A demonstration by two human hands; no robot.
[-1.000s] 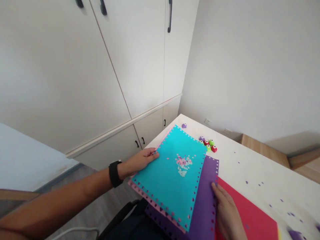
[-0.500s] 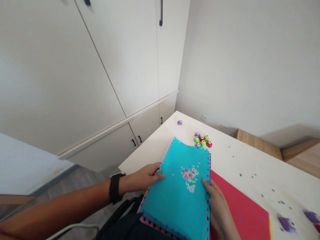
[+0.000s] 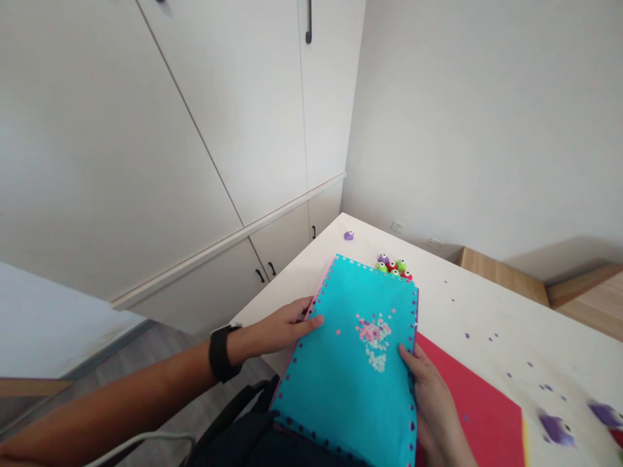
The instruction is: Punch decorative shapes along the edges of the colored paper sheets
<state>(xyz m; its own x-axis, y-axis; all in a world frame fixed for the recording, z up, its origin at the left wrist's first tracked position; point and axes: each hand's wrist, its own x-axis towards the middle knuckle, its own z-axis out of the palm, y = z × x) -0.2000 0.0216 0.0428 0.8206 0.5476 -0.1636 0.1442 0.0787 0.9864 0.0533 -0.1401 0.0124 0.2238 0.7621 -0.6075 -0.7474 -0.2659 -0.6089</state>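
Both arms reach in low over the white table's [image 3: 467, 305] near corner. The left hand [image 3: 285, 324], a black watch [image 3: 220, 353] on its wrist, pinches the left edge of a turquoise foam sheet [image 3: 350, 383] with punched borders. The right hand [image 3: 431, 402] clasps the sheet's right edge. Tiny pastel cut-outs [image 3: 374, 338] litter its matte face; a red foam sheet [image 3: 474, 415] lies flat alongside.

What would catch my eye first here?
A bright turquoise sheet with dotted edges, gripped by the left hand and right hand, carries a small heap of pink and white bits. Beyond it, colourful punches cluster on the table; a red sheet lies to its right.
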